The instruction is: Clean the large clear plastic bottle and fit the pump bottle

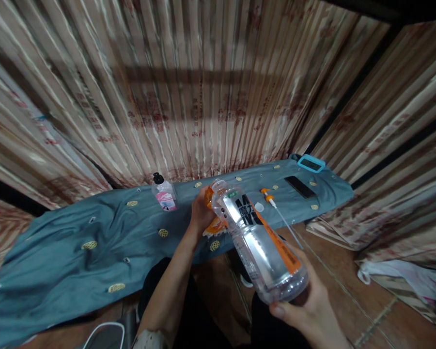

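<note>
Centre of frame: clear plastic bottle with an orange-and-black label (pixel 258 240), tilted, its open neck pointing to the upper left and its base toward the lower right.
Right hand: the right hand (pixel 308 303) is cupped under the base, thumb across the bottom edge, gripping it.
Left hand: the left hand (pixel 202 213) is closed at the neck, against a crumpled orange wrapper (pixel 215 225).
Handling: the bottle looks empty, so likely light; thin walls would dent under a hard squeeze, and the smooth film may slip.
Best hold: base and neck, the stiffer parts.
Nearby: small pump bottle with a pink label (pixel 164 194), orange-topped spray tube (pixel 276 208) and black phone (pixel 300 186) on the blue-grey patterned cloth (pixel 76 242).
</note>
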Action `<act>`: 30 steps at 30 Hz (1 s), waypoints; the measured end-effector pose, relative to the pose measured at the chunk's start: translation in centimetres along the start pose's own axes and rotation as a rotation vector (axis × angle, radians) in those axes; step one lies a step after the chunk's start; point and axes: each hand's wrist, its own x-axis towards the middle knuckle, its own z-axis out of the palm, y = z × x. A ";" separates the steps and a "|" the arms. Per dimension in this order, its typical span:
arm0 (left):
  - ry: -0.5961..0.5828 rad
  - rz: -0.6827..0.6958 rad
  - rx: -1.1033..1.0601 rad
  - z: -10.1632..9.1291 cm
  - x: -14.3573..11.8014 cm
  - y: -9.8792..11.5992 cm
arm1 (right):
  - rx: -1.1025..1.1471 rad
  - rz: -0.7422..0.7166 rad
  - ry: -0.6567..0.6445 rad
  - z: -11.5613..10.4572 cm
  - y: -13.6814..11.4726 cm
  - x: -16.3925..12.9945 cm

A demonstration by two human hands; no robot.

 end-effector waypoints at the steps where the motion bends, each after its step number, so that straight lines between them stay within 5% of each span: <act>1: 0.004 -0.005 0.003 0.0 0.0 0.0 | 0.001 0.004 0.001 -0.1 0.0 0.0; 10: 0.003 0.004 -0.021 -0.1 -0.1 0.0 | 0.002 -0.022 0.114 1.1 -0.2 -0.1; 16: -0.003 -0.004 0.002 -0.1 0.0 0.0 | -0.027 -0.003 -0.010 -0.1 0.1 -0.1; 30: 0.001 -0.001 0.003 0.0 0.0 -0.1 | -0.011 -0.025 0.021 0.3 -0.1 0.1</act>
